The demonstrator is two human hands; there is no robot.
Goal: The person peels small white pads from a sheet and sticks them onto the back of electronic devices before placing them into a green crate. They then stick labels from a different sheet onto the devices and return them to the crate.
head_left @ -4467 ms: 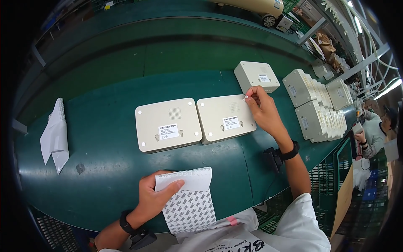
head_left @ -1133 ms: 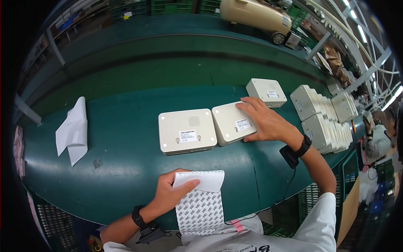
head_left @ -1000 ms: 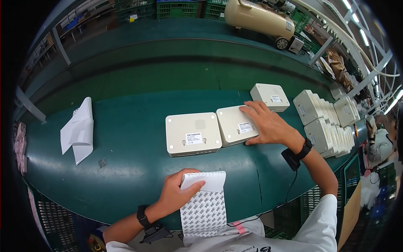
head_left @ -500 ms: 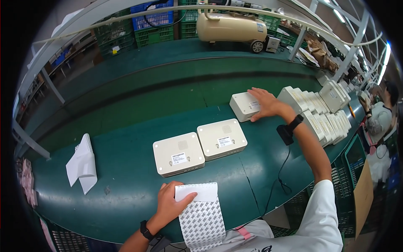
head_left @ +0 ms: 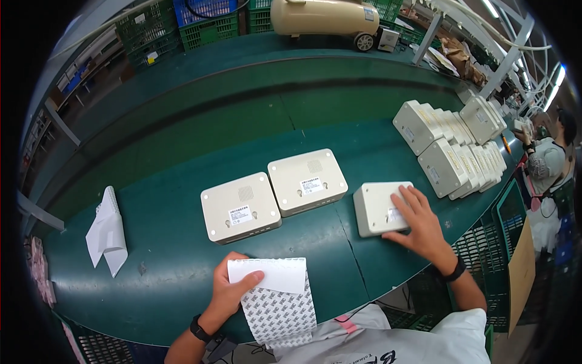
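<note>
Pinched under the thumb of my left hand (head_left: 231,291) is a strip of label sheet (head_left: 280,312), its top folded over to a plain white side and its lower part covered in a repeated dark print. My right hand (head_left: 421,225) grips an off-white plastic box (head_left: 376,209) by its right side, fingers over the top and thumb at the near edge. Left of that box, two matching boxes lie side by side, the left box (head_left: 239,206) and the right box (head_left: 308,181). Each shows a white label, speaker holes and keyhole slots.
Rows of similar boxes (head_left: 445,167) stand on edge at the right of the green table (head_left: 176,291). Crumpled white paper (head_left: 109,233) lies at the left. An air compressor (head_left: 324,17) sits at the back. Another person (head_left: 548,170) is at the far right.
My right hand has brought the box from the far side nearer to me, right of the two boxes. The left hand still holds the label sheet. The whole view has shifted slightly.
</note>
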